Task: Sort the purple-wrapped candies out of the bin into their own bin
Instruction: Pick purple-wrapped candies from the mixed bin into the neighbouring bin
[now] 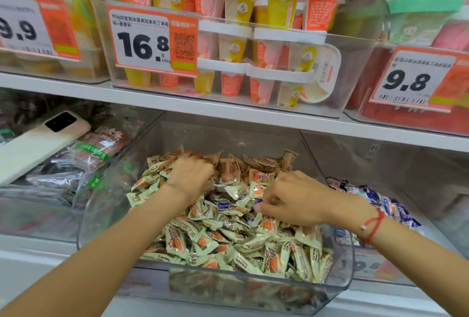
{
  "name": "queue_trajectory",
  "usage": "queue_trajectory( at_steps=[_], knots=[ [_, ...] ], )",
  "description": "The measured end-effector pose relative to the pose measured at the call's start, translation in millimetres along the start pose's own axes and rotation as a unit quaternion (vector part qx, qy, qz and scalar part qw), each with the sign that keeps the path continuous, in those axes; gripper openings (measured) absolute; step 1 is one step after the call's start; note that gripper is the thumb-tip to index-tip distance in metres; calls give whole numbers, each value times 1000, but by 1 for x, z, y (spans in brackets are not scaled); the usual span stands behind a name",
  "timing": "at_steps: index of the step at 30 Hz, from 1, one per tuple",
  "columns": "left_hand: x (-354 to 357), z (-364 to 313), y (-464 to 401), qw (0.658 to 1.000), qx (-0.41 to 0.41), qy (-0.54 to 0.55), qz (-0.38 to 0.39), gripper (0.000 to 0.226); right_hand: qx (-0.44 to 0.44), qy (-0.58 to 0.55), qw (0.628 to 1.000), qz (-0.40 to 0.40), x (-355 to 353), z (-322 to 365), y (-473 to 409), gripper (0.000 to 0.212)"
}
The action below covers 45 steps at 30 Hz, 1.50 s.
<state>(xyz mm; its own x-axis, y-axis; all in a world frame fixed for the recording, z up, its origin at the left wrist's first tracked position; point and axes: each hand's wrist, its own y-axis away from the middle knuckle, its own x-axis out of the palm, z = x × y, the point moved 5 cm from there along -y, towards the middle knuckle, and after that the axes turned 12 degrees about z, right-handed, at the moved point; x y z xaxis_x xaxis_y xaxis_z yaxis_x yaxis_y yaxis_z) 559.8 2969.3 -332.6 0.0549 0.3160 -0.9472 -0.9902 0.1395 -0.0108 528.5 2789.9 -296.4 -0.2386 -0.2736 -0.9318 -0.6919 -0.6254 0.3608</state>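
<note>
Both forearms enter from the bottom of the frame and reach into the clear bin (340, 288) at lower centre, which is heaped with cream-and-orange candies (228, 243).

**Hand state**
- Left hand (190, 177), centre of the frame: palm down, fingers curled and buried among brown-orange wrappers at the back of the heap. Whether it grips a piece cannot be told.
- Right hand (297, 200), right of centre: fingers bent inward, thumb and fingertips closing on a purple-wrapped candy (255, 202) near the middle of the heap. A red string bracelet (371, 225) sits on its wrist.

**Location of task items**
- A second purple piece (223, 203) lies exposed between the two hands, partly covered by cream wrappers.
- The neighbouring bin (431, 217) at right holds the blue-purple pile (380, 205) already sorted out.

**Procedure, judged from this view**
1. Pinch the purple wrapper by its body, not its twisted end, so that it does not slip.
2. Lift straight up to shed clinging cream pieces before crossing the wall between bins.
3. Release low over the right-hand pile to prevent bounce-out.
4. Use the left hand to rake the heap aside and expose buried purple pieces.

**Caution**
Loose wrappers slide easily; sweeping too near the front lip may spill candies.
</note>
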Motion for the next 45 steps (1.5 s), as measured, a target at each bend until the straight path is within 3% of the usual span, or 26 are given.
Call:
queue_trajectory(
  at_steps=[4,9,11,13,15,19,22,24,26,28,30,33,38,40,41,45],
  knots=[
    [-23,20,18,996,-55,72,-7,34,9,-32,999,-43,-16,5,-24,21],
    [-24,40,68,977,-88,188,-52,28,15,-65,994,-89,-25,16,-59,33],
    [-16,42,83,962,-109,244,-55,25,-21,-142,987,-74,-25,25,-66,45],
    [-10,43,88,953,-119,275,-53,24,-100,-359,928,-21,-25,35,-67,57],
    [-7,44,91,948,-125,286,-57,25,-141,-469,872,-19,-27,43,-63,50],
    [0,41,95,940,-116,310,-79,33,-128,-450,876,-119,-27,47,-62,21],
    [-9,30,98,920,-68,364,-130,53,-110,-511,841,-140,-24,39,-57,21],
    [-17,24,101,899,-56,407,-152,40,-113,-535,828,-123,-24,33,-49,21],
    [-16,23,101,893,-64,418,-155,25,-95,-474,868,-114,-24,24,-41,14],
    [-12,24,100,894,-71,418,-143,21,-16,-314,944,-105,-22,6,-34,6],
    [-7,24,98,895,-73,422,-123,21,87,-132,986,-42,-15,-12,-31,11],
    [-4,27,97,895,-79,425,-108,21,153,-23,987,40,0,-18,-33,20],
    [3,35,96,883,-96,446,-109,20,80,32,975,203,9,-12,-55,54],
    [3,35,97,883,-96,447,-107,19,57,0,969,241,9,-15,-55,53],
    [3,36,98,881,-94,450,-108,18,54,-9,972,228,9,-15,-55,46],
    [2,35,97,878,-87,457,-109,18,43,-19,997,54,10,-15,-56,10]
  ],
)
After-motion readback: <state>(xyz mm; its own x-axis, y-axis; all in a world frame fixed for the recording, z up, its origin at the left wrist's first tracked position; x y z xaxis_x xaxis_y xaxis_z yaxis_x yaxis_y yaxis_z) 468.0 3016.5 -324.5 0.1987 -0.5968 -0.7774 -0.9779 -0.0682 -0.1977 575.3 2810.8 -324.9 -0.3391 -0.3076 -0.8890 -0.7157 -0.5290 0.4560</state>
